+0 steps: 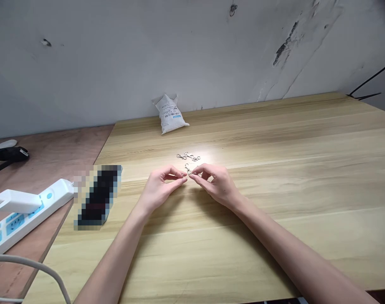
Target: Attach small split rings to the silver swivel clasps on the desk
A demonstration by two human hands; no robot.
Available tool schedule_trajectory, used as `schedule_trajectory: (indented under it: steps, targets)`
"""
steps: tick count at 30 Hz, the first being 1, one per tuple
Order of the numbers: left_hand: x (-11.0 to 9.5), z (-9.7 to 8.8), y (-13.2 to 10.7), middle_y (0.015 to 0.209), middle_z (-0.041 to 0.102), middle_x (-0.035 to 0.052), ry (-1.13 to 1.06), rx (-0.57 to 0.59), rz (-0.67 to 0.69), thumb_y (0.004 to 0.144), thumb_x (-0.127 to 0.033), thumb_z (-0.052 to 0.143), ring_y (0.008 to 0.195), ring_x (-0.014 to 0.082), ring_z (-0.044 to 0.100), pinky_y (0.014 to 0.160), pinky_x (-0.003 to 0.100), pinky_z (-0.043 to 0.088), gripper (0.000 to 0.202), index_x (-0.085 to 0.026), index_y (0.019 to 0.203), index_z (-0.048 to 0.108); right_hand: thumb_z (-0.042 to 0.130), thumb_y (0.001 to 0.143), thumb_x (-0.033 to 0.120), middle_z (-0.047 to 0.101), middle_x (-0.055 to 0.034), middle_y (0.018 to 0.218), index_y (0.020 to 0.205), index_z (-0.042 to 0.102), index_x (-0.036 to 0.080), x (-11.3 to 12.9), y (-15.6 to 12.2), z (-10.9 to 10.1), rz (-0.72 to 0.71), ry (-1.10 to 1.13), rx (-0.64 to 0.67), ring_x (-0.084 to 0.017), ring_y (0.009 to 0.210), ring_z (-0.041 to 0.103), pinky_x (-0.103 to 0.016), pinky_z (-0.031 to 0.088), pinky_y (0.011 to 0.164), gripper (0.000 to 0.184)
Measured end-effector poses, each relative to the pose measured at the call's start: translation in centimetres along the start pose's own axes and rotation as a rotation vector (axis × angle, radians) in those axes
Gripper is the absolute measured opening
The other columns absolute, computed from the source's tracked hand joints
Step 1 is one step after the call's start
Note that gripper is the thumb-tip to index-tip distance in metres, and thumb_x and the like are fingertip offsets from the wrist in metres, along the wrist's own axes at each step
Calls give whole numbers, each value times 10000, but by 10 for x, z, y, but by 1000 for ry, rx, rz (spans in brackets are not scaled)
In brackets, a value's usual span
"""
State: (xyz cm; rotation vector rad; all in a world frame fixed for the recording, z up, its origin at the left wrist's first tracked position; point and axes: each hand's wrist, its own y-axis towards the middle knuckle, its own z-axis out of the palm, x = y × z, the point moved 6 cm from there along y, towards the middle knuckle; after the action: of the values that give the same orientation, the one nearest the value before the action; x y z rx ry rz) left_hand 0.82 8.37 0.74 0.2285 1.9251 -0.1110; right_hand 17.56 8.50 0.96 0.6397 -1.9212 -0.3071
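Over the tabletop, my left hand [162, 185] and my right hand [216, 181] face each other with their fingertips almost meeting. Thumb and index finger of the right are pinched on a small silvery metal clasp [187, 167], whose hooked end shows just beyond the fingertips. The left is also closed in a pinch; a tiny bit of something shows at its tips, too small to name. Just past the hands lie several metal clasps with rings [186, 156], loosely grouped on the wood.
A white plastic bag [171, 116] with a printed label stands near the wall. Left of my arm lies a blurred-out dark phone-like object [99, 196]. A white power strip [53, 202] with plugs and cables rests on the reddish-brown surface [81, 141] beside the pale wooden table [290, 177].
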Motion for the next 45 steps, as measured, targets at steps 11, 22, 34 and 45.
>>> schedule_trajectory:
  steps: [11, 22, 34, 45]
  targets:
    - [-11, -6, 0, 1249, 634, 65, 267, -101, 194, 788, -359, 730, 1293, 253, 477, 1096, 486, 384, 160, -221, 736, 670, 585, 916, 219, 706, -76, 1024, 942, 725, 236, 4, 1, 1, -92, -25, -5, -196, 938, 649, -335, 553, 770, 143]
    - [-11, -3, 0, 1331, 572, 58, 421, -84, 297, 800, -323, 733, 1366, 265, 373, 1125, 488, 331, 117, -226, 837, 678, 641, 891, 208, 598, -75, 1287, 914, 724, 262, 0, 2, 1, -160, -114, 67, -269, 1299, 452, -505, 429, 1032, 102]
    - [-2, 5, -1, 1430, 506, 26, 434, 119, 223, 795, -370, 737, 1432, 283, 280, 1161, 558, 248, 129, -244, 792, 708, 628, 909, 261, 485, -73, 1445, 943, 732, 258, -3, 0, 4, -96, -45, 235, -278, 1439, 274, -546, 305, 1126, 110]
    - [-6, -5, 0, 1412, 523, 25, 434, 82, 211, 817, -392, 708, 1419, 274, 304, 1162, 569, 246, 137, -255, 824, 709, 635, 904, 257, 484, -86, 1439, 930, 720, 241, -11, 2, -3, 11, 11, 231, -270, 1442, 266, -559, 270, 1134, 90]
